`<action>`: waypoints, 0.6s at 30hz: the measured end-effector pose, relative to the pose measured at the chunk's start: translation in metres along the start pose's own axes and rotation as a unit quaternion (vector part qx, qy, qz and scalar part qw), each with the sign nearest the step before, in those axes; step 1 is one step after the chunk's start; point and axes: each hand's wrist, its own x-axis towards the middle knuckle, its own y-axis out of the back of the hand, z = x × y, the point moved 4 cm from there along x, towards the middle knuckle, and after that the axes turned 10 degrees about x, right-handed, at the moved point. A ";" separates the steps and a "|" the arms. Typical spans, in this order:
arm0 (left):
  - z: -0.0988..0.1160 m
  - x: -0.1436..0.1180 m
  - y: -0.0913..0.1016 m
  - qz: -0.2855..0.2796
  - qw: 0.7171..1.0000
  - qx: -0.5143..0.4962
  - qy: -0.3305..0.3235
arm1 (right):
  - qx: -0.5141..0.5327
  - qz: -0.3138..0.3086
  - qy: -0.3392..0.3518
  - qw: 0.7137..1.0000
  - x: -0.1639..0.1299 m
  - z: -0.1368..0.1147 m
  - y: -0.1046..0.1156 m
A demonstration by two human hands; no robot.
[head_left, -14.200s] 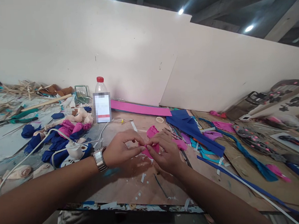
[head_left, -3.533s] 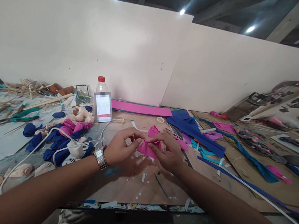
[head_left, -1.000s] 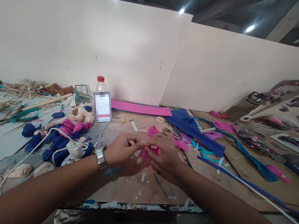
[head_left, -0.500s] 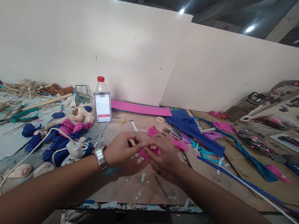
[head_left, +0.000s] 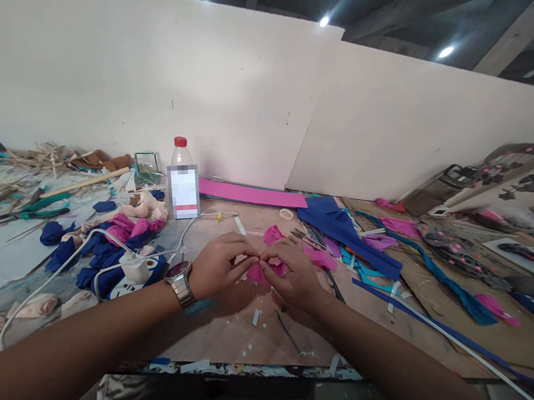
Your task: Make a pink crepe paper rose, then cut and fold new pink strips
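Note:
My left hand [head_left: 220, 265], with a metal watch [head_left: 180, 284] on its wrist, and my right hand [head_left: 294, 274] meet over the middle of the wooden table [head_left: 221, 335]. Both pinch a small pink foam piece [head_left: 259, 273] between fingertips, just above the tabletop. The piece is mostly hidden by my fingers. Another pink scrap [head_left: 272, 233] lies just behind my hands, and more pink scraps [head_left: 321, 258] lie to the right of them.
A plastic bottle [head_left: 182, 180] with a red cap stands behind. Blue, pink and beige foam flowers [head_left: 115, 233] and a white cable [head_left: 71, 260] lie at left. A pink sheet [head_left: 253, 195], blue sheet [head_left: 341, 225], tape roll [head_left: 286, 213] and blue strips [head_left: 454, 297] fill the right.
The pink piece was held spread open between my hands 3.5 s ago; now it is gathered small between my fingertips. My left wrist has turned slightly. Hands stay in place.

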 end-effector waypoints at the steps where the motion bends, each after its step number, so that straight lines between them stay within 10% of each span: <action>1: 0.000 0.000 0.000 0.003 1.000 0.001 -0.002 | 0.001 0.001 -0.001 1.000 0.000 0.000 0.000; 18: 0.001 0.000 -0.001 0.000 1.000 -0.002 0.007 | -0.010 0.037 -0.035 0.999 0.001 0.001 0.004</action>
